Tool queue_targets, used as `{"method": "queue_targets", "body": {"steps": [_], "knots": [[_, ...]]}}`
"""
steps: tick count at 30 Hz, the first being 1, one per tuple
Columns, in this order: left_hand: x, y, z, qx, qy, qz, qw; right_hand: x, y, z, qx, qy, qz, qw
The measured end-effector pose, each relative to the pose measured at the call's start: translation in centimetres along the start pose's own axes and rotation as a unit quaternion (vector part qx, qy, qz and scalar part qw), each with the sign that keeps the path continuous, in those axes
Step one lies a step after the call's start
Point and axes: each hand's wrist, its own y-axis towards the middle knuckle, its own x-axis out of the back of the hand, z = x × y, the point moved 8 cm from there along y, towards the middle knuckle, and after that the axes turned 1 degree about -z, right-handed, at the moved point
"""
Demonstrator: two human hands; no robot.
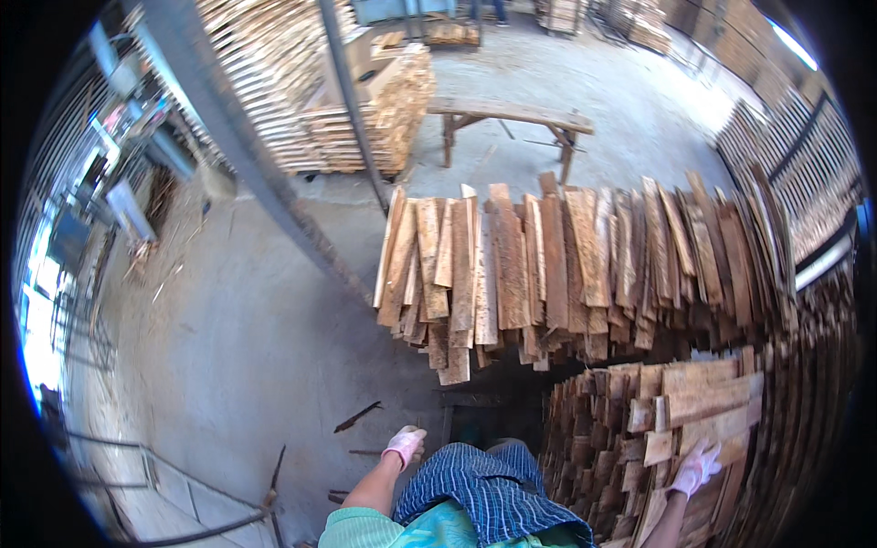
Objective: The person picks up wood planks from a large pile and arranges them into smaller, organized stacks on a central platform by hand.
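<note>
My right hand (696, 468), in a pale pink and white glove, reaches out to the right. Its fingers are stretched and rest on a light wooden board (717, 426) at the top of a stack of rough planks (614, 438). Beside my hip hangs my left hand (405, 446), gloved the same way, with its fingers curled in and nothing visible in them. Ahead of me lies a long row of rough, bark-edged boards (530, 265), packed side by side, their near ends uneven.
A wooden bench (512, 113) stands beyond the row. A slanting metal post (237, 137) rises at the left, before a tall stack of light slats (365, 128). Wood scraps (357, 417) lie on the concrete floor. A metal rail (196, 511) curves at the lower left.
</note>
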Motion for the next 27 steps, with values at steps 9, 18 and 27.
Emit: {"method": "queue_targets", "body": {"steps": [9, 18, 27], "knots": [[-1.2, -5.3, -5.0, -0.133, -0.145, -0.009, 0.98, 2.7, 4.7, 7.1, 0.366, -0.349, 0.182, 0.843], [13.8, -8.5, 4.2, -0.063, -0.204, -0.214, 0.953, 9.2, -32.7, 39.7, 0.698, -0.017, 0.3, 0.65], [30.6, -5.8, 9.7, -0.022, -0.141, -0.207, 0.968, -0.7, -58.7, 43.2, 0.701, -0.088, 0.511, 0.49]]}}
